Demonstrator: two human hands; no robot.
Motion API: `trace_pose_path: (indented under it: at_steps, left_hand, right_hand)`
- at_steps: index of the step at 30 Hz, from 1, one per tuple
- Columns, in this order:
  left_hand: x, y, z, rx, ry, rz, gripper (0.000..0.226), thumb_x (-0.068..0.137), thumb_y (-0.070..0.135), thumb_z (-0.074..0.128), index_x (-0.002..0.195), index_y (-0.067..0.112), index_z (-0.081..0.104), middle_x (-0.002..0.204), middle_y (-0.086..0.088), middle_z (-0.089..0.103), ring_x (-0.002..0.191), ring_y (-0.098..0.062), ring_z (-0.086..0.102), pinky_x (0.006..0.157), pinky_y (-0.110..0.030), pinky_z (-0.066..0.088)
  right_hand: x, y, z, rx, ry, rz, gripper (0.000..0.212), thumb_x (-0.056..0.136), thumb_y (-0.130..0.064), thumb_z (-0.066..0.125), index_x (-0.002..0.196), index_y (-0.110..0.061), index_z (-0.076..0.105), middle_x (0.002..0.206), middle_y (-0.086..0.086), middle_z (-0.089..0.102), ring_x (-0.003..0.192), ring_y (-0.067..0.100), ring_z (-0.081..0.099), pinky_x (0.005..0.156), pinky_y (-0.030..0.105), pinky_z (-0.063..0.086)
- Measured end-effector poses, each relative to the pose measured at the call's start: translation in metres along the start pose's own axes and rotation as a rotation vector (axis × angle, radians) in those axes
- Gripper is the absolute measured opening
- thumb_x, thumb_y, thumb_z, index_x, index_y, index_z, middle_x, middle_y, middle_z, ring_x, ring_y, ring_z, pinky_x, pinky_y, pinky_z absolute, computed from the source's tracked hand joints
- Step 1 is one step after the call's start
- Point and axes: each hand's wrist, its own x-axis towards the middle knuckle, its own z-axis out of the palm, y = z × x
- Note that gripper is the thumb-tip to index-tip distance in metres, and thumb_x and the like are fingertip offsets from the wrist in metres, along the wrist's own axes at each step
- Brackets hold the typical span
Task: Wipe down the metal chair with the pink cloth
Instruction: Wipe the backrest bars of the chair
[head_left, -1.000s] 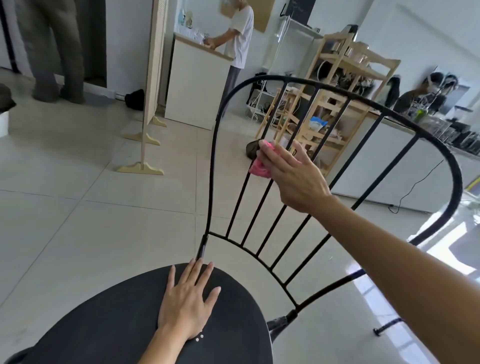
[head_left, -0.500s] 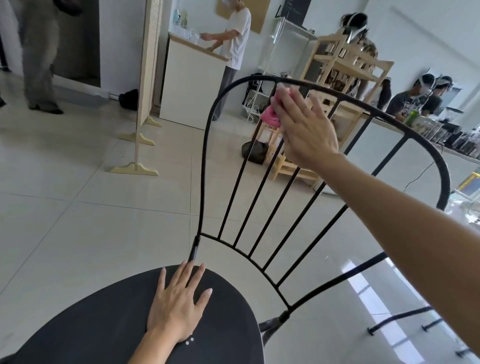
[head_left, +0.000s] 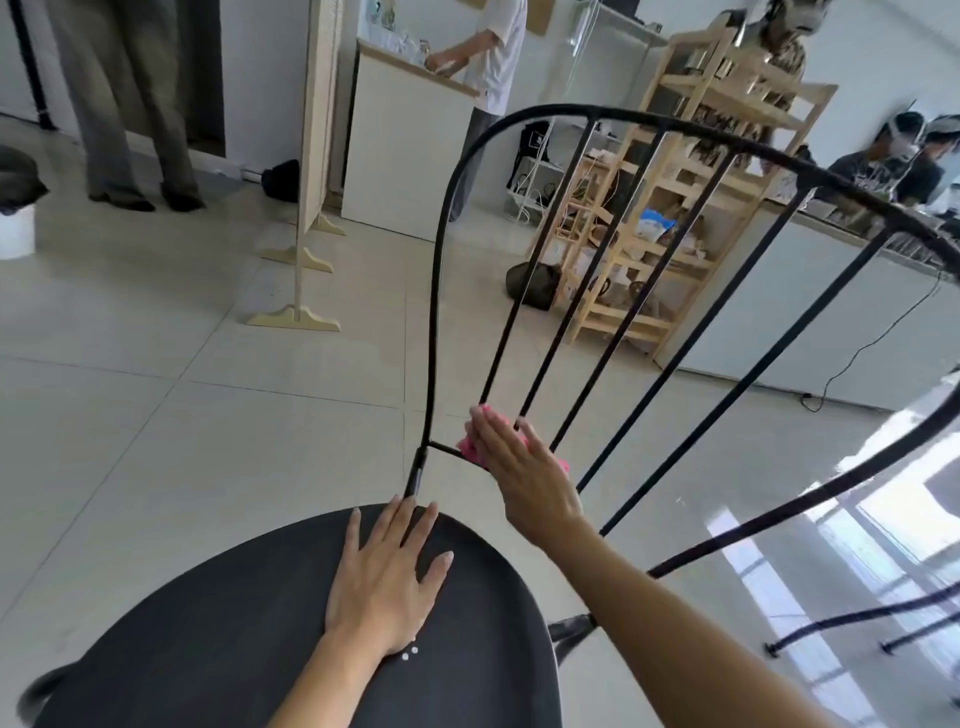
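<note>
Both hands (head_left: 524, 470) flat: right apparently presses pink cloth (head_left: 470, 448) against spindles.

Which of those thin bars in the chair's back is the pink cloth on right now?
The leftmost spindle, next to the curved frame; the right hand presses the pink cloth against its foot.

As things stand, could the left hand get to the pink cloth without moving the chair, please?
Probably yes. The left hand rests flat on the seat, holding nothing, and the pink cloth sits just above it under the right hand, with open space between.
</note>
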Motion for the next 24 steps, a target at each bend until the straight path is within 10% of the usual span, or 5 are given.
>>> trace_pose_path:
  at_steps: [9,17,24]
  left_hand:
    - [-0.003,0.002,-0.004,-0.015,0.032,-0.042,0.075,0.092,0.059,0.008,0.133,0.014,0.051,0.14,-0.004,0.049,0.132,-0.016,0.043,0.111,-0.041,0.014]
    - [-0.02,-0.001,-0.011,-0.098,-0.046,-0.083,0.069,0.094,0.053,0.012,0.128,0.012,0.055,0.134,-0.006,0.055,0.123,-0.021,0.053,0.109,-0.039,0.006]
    - [-0.022,-0.003,-0.009,-0.151,-0.001,-0.08,0.07,0.093,0.054,0.011,0.131,0.013,0.052,0.136,-0.006,0.053,0.134,-0.016,0.037,0.111,-0.04,0.007]
  right_hand:
    - [-0.022,-0.008,-0.002,0.369,0.197,0.007,0.071,0.078,0.007,0.034,0.147,-0.006,0.033,0.156,0.009,0.027,0.145,0.021,0.021,0.118,0.037,0.016]
    - [0.019,0.027,-0.047,0.462,0.303,-0.122,0.072,0.084,0.009,0.043,0.151,-0.009,0.024,0.159,0.009,0.019,0.147,0.023,0.016,0.117,0.042,0.025]
    - [0.143,0.143,-0.138,0.386,0.573,0.341,0.08,0.081,0.012,0.041,0.153,-0.01,0.012,0.161,0.011,0.009,0.147,0.021,-0.001,0.12,0.04,0.001]
